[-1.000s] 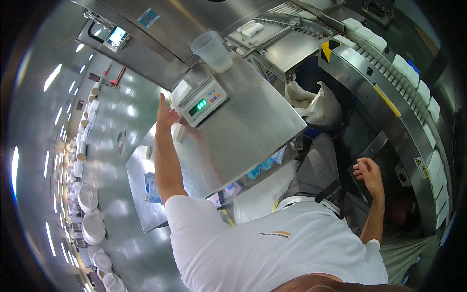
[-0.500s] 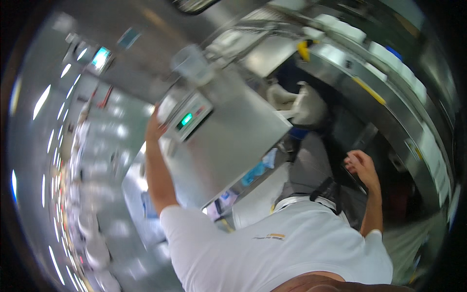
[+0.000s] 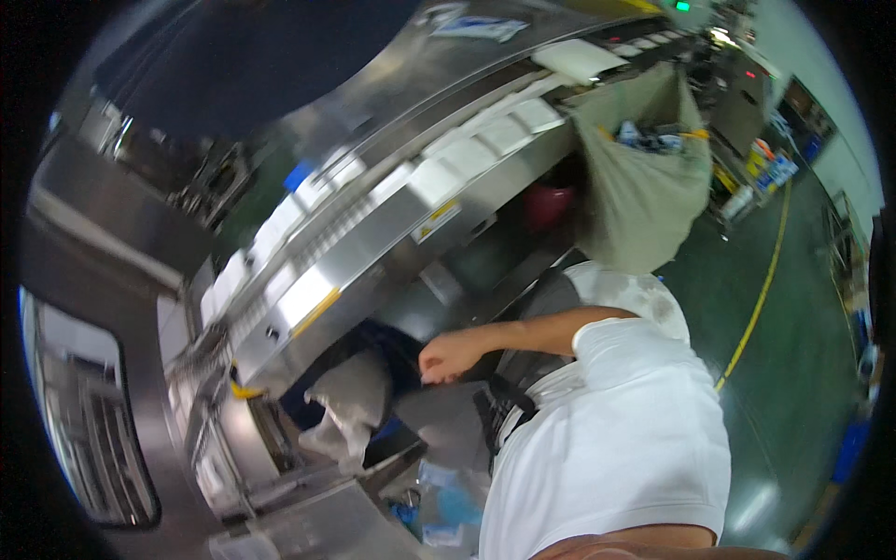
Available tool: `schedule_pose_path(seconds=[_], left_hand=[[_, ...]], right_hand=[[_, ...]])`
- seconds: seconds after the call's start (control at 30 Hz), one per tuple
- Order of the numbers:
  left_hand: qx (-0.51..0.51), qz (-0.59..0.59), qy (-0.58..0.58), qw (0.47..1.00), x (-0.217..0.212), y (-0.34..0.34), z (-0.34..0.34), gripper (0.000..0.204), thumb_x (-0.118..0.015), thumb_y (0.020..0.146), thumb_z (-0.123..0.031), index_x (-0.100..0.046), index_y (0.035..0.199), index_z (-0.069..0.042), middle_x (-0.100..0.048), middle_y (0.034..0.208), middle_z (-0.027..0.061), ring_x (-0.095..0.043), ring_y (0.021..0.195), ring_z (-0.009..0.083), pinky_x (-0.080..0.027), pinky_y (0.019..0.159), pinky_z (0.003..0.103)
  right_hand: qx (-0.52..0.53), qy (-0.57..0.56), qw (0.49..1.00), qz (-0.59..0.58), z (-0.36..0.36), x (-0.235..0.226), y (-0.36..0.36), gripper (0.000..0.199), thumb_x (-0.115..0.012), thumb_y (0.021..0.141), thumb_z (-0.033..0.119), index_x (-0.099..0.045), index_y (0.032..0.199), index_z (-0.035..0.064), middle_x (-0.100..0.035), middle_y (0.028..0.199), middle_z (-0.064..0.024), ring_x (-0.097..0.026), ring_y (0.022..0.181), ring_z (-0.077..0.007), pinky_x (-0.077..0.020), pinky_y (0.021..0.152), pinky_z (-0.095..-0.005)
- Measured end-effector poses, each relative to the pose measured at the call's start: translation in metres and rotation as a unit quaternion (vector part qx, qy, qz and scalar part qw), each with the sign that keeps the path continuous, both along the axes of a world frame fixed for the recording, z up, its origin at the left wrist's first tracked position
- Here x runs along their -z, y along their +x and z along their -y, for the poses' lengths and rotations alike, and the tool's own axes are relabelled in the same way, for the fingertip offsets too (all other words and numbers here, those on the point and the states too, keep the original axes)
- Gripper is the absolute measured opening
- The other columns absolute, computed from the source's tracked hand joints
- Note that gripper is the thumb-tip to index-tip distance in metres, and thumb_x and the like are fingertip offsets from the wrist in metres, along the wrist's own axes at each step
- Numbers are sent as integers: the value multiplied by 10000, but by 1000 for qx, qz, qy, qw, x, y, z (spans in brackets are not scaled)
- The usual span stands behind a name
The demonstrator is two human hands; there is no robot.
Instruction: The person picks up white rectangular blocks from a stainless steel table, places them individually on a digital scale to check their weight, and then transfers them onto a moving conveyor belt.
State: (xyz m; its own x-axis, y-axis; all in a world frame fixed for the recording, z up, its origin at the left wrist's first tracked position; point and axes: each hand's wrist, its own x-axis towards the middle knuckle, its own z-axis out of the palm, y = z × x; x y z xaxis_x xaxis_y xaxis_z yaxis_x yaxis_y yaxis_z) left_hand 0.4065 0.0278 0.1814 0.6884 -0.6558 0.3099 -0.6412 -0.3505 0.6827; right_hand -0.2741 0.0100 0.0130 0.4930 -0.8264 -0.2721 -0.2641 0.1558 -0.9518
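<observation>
My right hand is held in front of my thighs, its fingers curled closed. I cannot make out what is in it, if anything. Nearest to it are my grey trouser legs and a crumpled pale grey bag beside a dark blue one. Beyond the hand runs a steel conveyor carrying a row of white packs. My left hand is out of the picture.
A large beige cloth sack with packets inside hangs at the conveyor's end. A steel table corner lies at the lower left. A yellow floor line runs along the right. A dark blue shape fills the upper left.
My view has swung to the right, from the table with the scale to the conveyor. My left hand has left the picture. My right hand now appears nearer the middle.
</observation>
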Motion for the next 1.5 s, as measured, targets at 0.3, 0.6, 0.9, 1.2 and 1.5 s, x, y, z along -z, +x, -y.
schedule_pose_path(seconds=[0.3, 0.6, 0.9, 1.2, 1.5], left_hand=[[-94, 198, -95, 971, -61, 123, -60, 725, -841, 852, -383, -585, 1401, 17, -622, 1380, 195, -590, 1236, 346, -475, 1052, 477], [-99, 167, -110, 975, -90, 110, 12, 536, -951, 740, -303, -698, 1042, 61, -747, 952, 130, -695, 857, 186, -555, 789, 333], [-21, 222, 110, 969, -79, 99, 51, 475, -941, 667, -343, -672, 909, -35, -740, 870, 136, -717, 793, 267, -550, 735, 386], [-17, 229, 198, 953, -69, 107, 72, 455, -924, 640, -386, -705, 864, -57, -763, 918, 162, -743, 897, 317, -579, 809, 435], [24, 193, 249, 949, -67, 126, 80, 556, -961, 555, -468, -701, 796, -40, -756, 854, 163, -739, 812, 321, -579, 746, 422]], right_hand=[[-5, 82, 994, 66, -3, 13, 5, 256, -625, 1069, 267, -675, 1187, 46, -699, 1022, -60, -667, 889, -131, -579, 794, -299], [47, 73, 993, -80, -4, 9, 6, 290, -602, 1071, 282, -658, 1190, 24, -728, 976, -70, -693, 805, -137, -555, 669, -284], [62, 82, 991, -88, -5, 11, 7, 275, -599, 1069, 271, -664, 1181, 29, -722, 966, -68, -692, 802, -136, -548, 678, -278], [72, 80, 990, -94, -6, 6, 5, 273, -595, 1074, 269, -667, 1184, 30, -717, 969, -61, -681, 793, -133, -532, 673, -277], [84, 87, 991, -65, -5, 2, 2, 260, -592, 1077, 261, -664, 1179, 33, -721, 984, -60, -688, 805, -129, -540, 691, -269]])
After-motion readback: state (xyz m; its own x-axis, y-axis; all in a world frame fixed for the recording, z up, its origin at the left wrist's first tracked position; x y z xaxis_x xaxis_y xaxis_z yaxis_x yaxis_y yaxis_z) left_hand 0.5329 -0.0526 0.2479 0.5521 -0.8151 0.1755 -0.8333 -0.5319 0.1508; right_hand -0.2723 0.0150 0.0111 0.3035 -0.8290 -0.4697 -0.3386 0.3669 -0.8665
